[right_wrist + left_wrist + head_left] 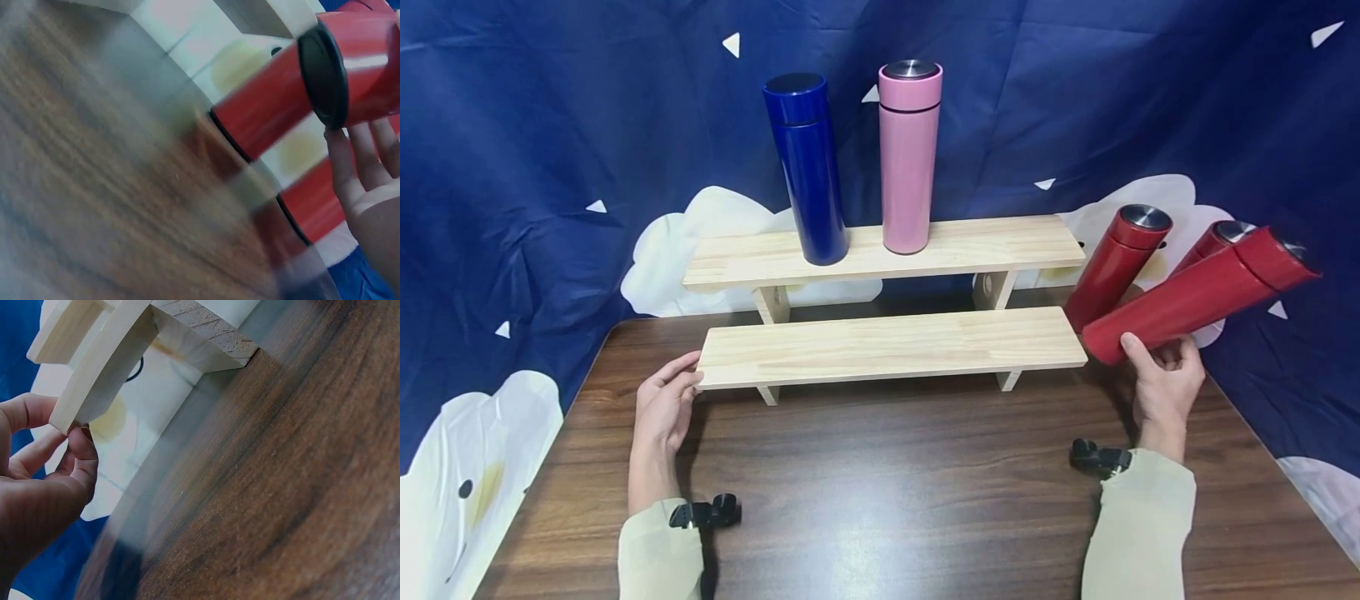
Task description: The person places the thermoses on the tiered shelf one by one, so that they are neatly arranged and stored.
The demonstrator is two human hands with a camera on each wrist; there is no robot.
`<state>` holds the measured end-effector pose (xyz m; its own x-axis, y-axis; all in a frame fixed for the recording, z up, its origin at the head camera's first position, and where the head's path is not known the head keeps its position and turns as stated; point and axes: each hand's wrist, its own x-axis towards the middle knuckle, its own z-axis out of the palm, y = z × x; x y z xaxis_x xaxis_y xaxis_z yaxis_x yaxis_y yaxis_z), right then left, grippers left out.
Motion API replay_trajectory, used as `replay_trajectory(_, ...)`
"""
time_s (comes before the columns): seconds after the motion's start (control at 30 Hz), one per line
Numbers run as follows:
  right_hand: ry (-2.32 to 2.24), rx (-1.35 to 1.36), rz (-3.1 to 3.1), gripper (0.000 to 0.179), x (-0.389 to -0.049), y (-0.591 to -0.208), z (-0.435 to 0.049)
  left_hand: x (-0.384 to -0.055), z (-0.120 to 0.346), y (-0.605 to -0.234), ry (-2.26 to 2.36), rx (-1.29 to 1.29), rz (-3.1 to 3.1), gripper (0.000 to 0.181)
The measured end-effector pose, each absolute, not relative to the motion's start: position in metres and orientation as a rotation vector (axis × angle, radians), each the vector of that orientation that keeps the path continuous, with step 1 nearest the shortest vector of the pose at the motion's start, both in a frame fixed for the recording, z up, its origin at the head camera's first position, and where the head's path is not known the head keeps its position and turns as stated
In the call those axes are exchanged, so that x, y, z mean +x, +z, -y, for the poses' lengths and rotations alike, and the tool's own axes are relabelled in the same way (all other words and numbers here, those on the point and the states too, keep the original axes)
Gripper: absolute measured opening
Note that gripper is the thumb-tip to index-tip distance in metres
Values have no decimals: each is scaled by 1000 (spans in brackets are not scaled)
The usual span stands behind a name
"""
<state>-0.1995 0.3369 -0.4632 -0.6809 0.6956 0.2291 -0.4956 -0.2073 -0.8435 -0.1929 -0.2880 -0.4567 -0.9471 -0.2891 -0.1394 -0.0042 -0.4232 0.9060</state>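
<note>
My left hand point(664, 402) pinches the left end of the lower board of a pale wooden two-tier shelf point(887, 346). In the left wrist view, thumb and fingers sit on either side of the board's corner point(103, 369). With my right hand point(1168, 383) I hold a red thermos point(1195, 296), raised off the table and leaning far over to the right. Its dark base point(323, 75) faces the right wrist camera. Behind it stand two more red thermoses, one point(1116, 271) beside the shelf's right end and another point(1213, 242) mostly hidden by the held one.
On the upper board point(1000, 242) stand a blue thermos point(810, 175) and, to its right, a pink thermos point(910, 167). The shelf is on a brown wood-grain table point(880, 475). A dark blue cloth point(535, 167) with white shapes hangs behind and at both sides.
</note>
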Motion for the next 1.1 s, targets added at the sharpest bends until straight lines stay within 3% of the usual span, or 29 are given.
replay_trajectory(0.57,2135,-14,794,59,-219,-444,-308,-193,287,-456,-2466,446,1597,31)
replay_trajectory(1.1,2155,49,810,62,-229,-430,-287,-194,289,-458,-2478,428,1583,32)
